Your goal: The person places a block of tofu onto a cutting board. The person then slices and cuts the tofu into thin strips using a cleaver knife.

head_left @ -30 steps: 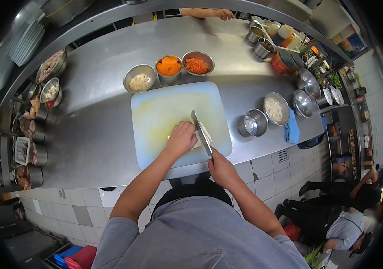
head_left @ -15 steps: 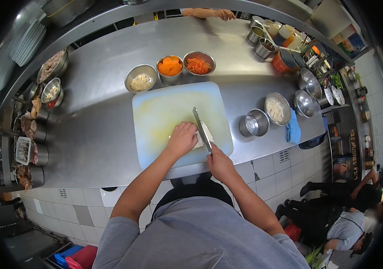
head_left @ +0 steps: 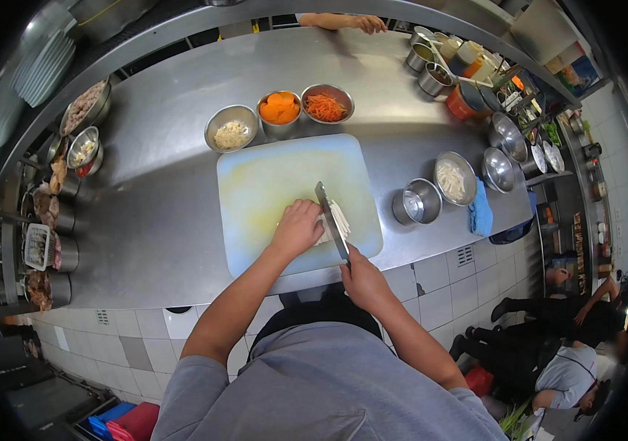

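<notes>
My right hand [head_left: 362, 278] grips the handle of a knife [head_left: 333, 219], its blade pointing away from me over the cutting board [head_left: 255, 191]. Under and beside the blade lies a white food cut into thin strips [head_left: 340, 221]; its exact kind I cannot make out. My left hand [head_left: 298, 228], fingers curled, holds the uncut part down just left of the blade and hides most of it. Behind the board stand a bowl of pale chopped food [head_left: 231, 134], a bowl of sliced carrots [head_left: 279, 112] and a bowl of shredded carrots [head_left: 326, 105].
To the right are a metal bowl [head_left: 418, 202], a bowl of white strips [head_left: 455, 178] and a blue cloth [head_left: 481, 209]. Sauce containers [head_left: 468, 55] crowd the far right. Bowls of meat [head_left: 45, 206] line the left edge. Another person's hand [head_left: 367, 24] rests across the counter.
The knife has shifted slightly toward me, with my right hand moving down a little. More separate white strips show right of the blade. My left hand stays nearly in place.
</notes>
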`<action>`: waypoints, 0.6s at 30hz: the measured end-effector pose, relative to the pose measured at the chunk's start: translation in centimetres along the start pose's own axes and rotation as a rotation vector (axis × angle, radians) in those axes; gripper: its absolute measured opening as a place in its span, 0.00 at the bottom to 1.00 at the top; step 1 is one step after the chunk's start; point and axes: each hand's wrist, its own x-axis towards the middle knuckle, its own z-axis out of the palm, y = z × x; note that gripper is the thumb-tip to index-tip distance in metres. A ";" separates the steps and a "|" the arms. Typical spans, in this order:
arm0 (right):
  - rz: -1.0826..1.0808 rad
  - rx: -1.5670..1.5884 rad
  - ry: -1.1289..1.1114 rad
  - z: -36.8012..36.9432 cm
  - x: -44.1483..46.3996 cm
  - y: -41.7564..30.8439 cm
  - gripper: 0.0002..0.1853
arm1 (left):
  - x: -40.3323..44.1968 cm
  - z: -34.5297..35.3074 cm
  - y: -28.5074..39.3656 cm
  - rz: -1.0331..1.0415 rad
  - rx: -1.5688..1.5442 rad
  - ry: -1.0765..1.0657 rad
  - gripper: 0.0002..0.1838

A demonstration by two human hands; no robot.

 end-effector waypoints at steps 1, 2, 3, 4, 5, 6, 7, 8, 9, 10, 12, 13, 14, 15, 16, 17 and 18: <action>0.000 -0.001 -0.001 0.0 -0.1 -0.1 0.28 | 0.0 0.0 0.0 -0.001 -0.001 0.000 0.14; 0.006 -0.009 -0.008 0.0 -0.2 -0.2 0.28 | 0.0 0.1 -0.1 -0.002 0.000 -0.001 0.14; 0.012 -0.017 -0.014 -0.1 -0.3 -0.2 0.28 | 0.0 0.2 -0.1 -0.003 0.000 -0.001 0.14; 0.013 -0.017 -0.013 -0.1 -0.3 -0.2 0.28 | 0.1 0.3 -0.1 -0.002 -0.001 -0.001 0.14; 0.004 -0.018 -0.010 0.0 -0.2 -0.1 0.28 | 0.1 0.3 -0.1 0.000 0.002 -0.001 0.14; -0.005 -0.019 -0.008 0.1 -0.1 0.0 0.28 | 0.0 0.3 -0.2 0.001 0.005 0.000 0.14; -0.005 -0.018 -0.008 0.3 0.0 0.2 0.28 | 0.0 0.3 -0.3 0.000 0.005 -0.001 0.14; -0.007 -0.019 -0.009 0.6 0.3 0.4 0.28 | 0.0 0.3 -0.3 0.005 0.013 -0.002 0.14; -0.009 -0.020 -0.009 0.8 0.6 0.8 0.28 | 0.1 0.3 -0.3 0.010 0.021 -0.004 0.14; -0.008 -0.019 -0.008 1.3 1.0 1.3 0.28 | 0.1 0.3 -0.3 0.012 0.021 -0.005 0.14; -0.038 -0.068 0.011 2.1 1.7 1.8 0.28 | 0.1 0.3 -0.2 0.017 0.040 -0.006 0.14; -0.037 -0.065 0.013 2.5 1.9 2.0 0.28 | 0.0 0.3 -0.2 0.020 0.041 -0.008 0.14; -0.020 -0.082 0.004 2.6 2.2 1.8 0.28 | 0.0 0.3 -0.3 0.011 0.037 -0.005 0.14; -0.004 -0.100 -0.004 2.6 2.4 1.7 0.29 | 0.1 0.4 -0.3 0.003 0.033 -0.001 0.14; -0.002 -0.097 0.000 2.5 2.6 1.6 0.29 | 0.1 0.4 -0.2 0.007 0.033 -0.003 0.14; 0.017 -0.108 -0.020 2.4 2.8 1.4 0.29 | 0.1 0.4 -0.2 0.012 0.027 0.001 0.13; 0.036 -0.118 -0.037 2.2 2.9 1.3 0.29 | 0.2 0.3 -0.2 0.017 0.021 0.006 0.13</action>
